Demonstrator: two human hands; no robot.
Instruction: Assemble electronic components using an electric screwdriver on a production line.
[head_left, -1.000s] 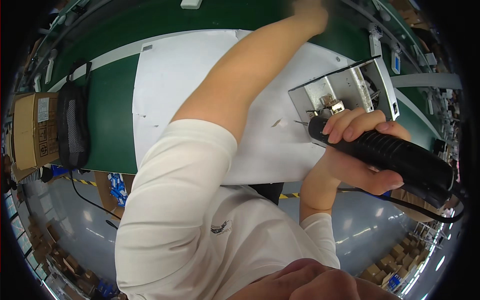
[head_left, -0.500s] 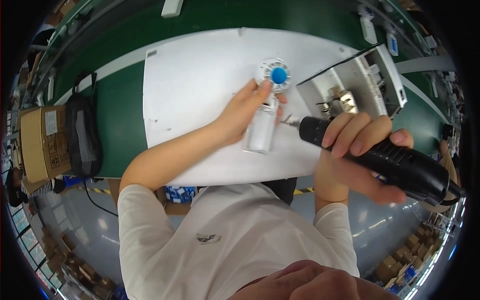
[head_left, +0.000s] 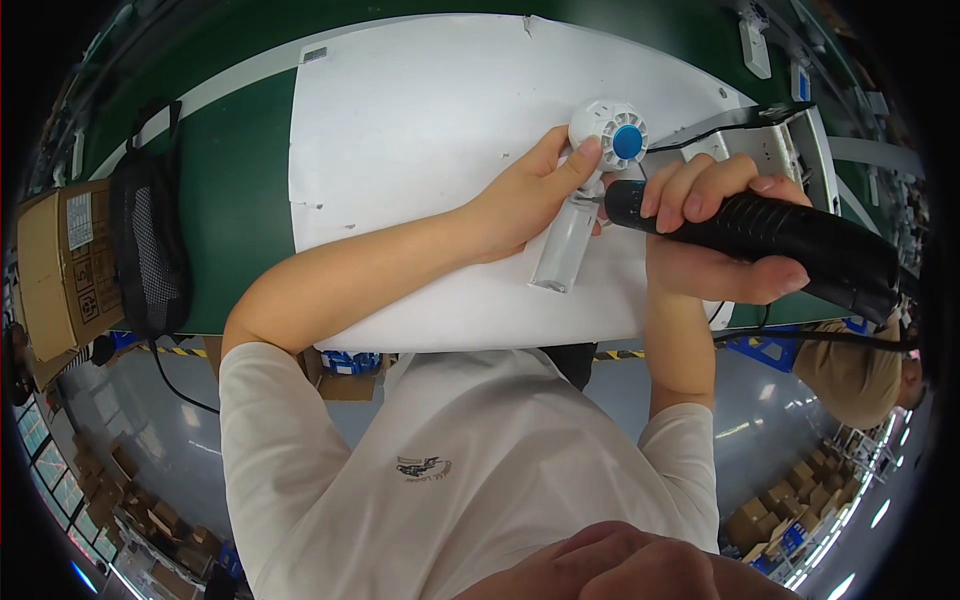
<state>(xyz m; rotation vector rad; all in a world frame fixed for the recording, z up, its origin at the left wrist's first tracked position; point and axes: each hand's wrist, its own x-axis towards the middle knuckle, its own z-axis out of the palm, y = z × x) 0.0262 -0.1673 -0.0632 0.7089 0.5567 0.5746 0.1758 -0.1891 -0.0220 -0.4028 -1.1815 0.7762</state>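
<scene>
My left hand (head_left: 540, 190) is closed round the neck of a small white handheld fan (head_left: 604, 125), its thumb lying near the round slotted head with a blue centre (head_left: 627, 142). The fan's pale, clear-looking handle (head_left: 566, 248) slants down toward me over the white sheet. In my right hand (head_left: 715, 200) is a black electric screwdriver (head_left: 800, 235), held lengthwise with fingers over the top and the thumb below. Its nose points left, and the bit meets the fan just below the neck. Whether the bit sits in a screw is too small to tell.
A white sheet (head_left: 420, 120) covers the green table (head_left: 235, 230). Behind my right hand stands an open metal-walled box (head_left: 822, 160), partly hidden. At the left are a black mesh bag (head_left: 155, 240) and a cardboard box (head_left: 70, 270). A black cable (head_left: 830, 340) runs at the right.
The fan has moved right with my left hand. The screwdriver has risen slightly, and its bit, earlier apart from the fan, now meets it. The view has shifted a little.
</scene>
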